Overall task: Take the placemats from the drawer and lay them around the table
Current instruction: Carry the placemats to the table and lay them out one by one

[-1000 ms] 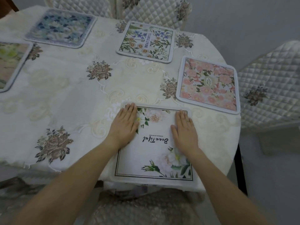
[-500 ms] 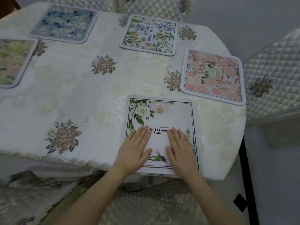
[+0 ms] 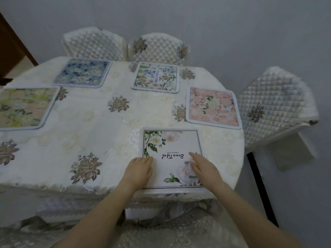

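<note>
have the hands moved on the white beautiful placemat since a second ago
Yes. Against the placemat's printed script, both the left hand and right hand slid back toward its near edge and the person.

Both forearms are bare to the frame's edge — hands (image 3: pixel 138 170) likewise bare.

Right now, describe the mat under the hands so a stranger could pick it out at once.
On the round table with the cream embroidered cloth, five placemats lie around the edge. It is the one at the near edge, under the left hand and right hand. Unlike its all-over floral neighbours, such as the pink mat, it is mostly white, with a thin dark frame and black script.
</note>
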